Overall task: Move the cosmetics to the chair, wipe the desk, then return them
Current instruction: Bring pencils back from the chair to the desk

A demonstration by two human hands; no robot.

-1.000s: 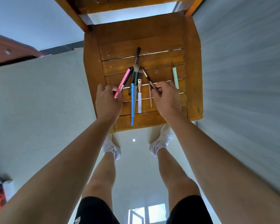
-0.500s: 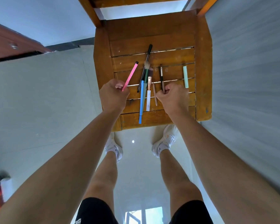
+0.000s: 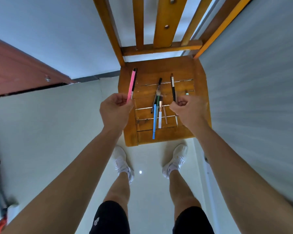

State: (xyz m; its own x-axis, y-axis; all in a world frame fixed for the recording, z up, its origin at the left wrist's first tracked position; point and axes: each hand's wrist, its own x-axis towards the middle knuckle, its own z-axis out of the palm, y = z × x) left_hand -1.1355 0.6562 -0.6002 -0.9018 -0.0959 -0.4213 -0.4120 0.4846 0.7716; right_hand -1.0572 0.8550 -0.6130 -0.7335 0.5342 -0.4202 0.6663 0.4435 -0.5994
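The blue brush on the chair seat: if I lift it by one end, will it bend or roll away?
The blue brush looks straight and thin, so it is probably stiff and light. Its handle seems round, so a sideways push may roll it. Its upper part crosses a black pencil, which lifting could disturb.

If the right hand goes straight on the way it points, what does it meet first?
Likely the brushes lying on the chair seat; height is unclear, so the right hand may pass over them.
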